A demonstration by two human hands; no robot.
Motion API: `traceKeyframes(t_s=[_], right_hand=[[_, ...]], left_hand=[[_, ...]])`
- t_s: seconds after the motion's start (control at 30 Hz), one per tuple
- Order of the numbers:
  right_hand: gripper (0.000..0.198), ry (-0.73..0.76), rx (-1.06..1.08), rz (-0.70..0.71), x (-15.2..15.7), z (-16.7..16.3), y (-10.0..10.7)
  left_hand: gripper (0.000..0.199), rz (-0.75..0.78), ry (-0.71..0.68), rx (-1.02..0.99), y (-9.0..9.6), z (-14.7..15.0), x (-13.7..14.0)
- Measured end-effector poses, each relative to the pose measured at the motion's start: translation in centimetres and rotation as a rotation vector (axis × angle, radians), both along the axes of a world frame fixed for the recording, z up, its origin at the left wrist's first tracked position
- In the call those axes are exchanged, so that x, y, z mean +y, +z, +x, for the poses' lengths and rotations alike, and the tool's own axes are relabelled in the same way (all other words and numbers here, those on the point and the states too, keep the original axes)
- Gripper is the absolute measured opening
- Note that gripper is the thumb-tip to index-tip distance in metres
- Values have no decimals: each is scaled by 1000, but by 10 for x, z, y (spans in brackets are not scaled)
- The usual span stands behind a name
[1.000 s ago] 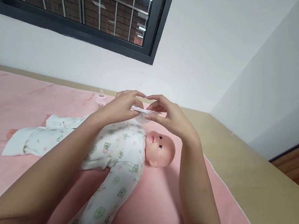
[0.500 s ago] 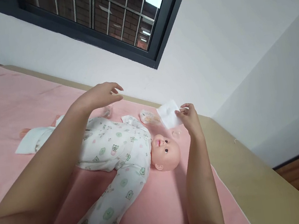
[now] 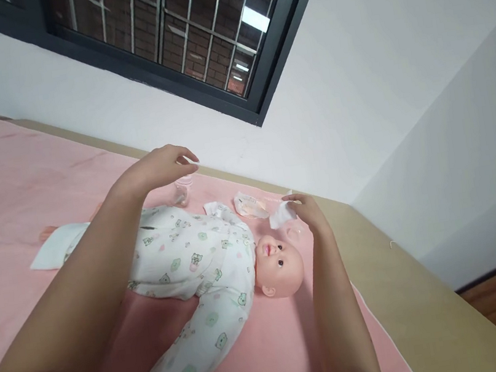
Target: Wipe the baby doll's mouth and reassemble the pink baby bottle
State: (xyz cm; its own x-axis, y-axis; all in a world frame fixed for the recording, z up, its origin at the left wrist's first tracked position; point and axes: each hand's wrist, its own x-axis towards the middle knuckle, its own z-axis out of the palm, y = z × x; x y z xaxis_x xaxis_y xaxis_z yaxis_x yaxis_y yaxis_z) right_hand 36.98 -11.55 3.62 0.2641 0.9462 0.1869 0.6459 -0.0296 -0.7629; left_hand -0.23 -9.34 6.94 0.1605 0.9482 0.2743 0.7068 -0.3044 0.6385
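Observation:
A baby doll [image 3: 283, 268] lies face up on a pink sheet [image 3: 255, 359], dressed in white clothes [image 3: 181, 239] with a green bear print. My right hand [image 3: 308, 211], just beyond the doll's head, pinches a crumpled white wipe [image 3: 282, 213]. Above the doll's body my left hand [image 3: 165, 166] hovers with its thumb and fingers apart, holding nothing. Below its fingertips stands a small clear container [image 3: 181, 193] with a pinkish top, partly hidden by that hand. A clear plastic packet [image 3: 250, 205] lies between the doll's sleeve and the wipe.
A clear round piece [image 3: 294, 232] rests on the sheet beside the doll's head. Tan table surface [image 3: 416, 310] shows along the right side and back. Behind it rise a white wall [image 3: 314, 126] and a dark-framed barred window [image 3: 196, 88].
My right hand has come down with the wipe, which was spread flat and is now bunched up. My left hand has barely shifted, and the whole view has moved slightly.

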Motion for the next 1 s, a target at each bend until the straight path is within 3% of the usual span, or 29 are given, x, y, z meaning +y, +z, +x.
traceKeyframes(t_s=[0.17,0.23,0.43,0.57,0.8,1.0], right_hand=[[30,257,320,-44,39,-14,11],[30,288,419,-107,54,-16,9],[21,174,440,-292,73,-9,-15],[22,135,362,-312,70,-1,-19],[27,60,232,-164,59,28,-17],[37,-207,45,-3,38,54,-55]], left_hand=[[51,-12,23,-11,2,-6,0],[51,-24,23,-9,4,-7,-2],[49,-23,35,-6,4,-9,-1],[48,-24,29,-15,2,-12,0],[51,-31,55,-32,0,-15,3],[50,-27,58,-27,0,-17,6]])
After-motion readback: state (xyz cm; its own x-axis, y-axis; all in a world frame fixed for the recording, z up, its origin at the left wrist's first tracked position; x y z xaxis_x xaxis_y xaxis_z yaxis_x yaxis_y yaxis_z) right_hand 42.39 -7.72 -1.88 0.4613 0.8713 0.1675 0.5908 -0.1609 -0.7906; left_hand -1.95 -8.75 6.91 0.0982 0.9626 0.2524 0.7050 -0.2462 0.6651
